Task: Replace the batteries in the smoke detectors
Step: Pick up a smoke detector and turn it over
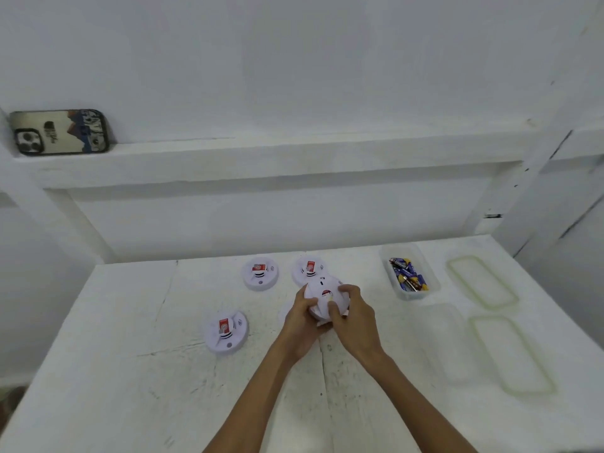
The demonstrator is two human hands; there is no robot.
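Above table (130,371), left hand (302,318) and right hand (354,317) half-hide a detector (322,291).

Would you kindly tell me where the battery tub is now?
The clear battery tub sits at the table's far right in the head view, between the held smoke detector and a green-rimmed lid.

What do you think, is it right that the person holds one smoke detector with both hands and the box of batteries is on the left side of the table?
Not quite. The head view shows the box of batteries on the right side of the table, not the left. The left hand and right hand do hold one smoke detector.
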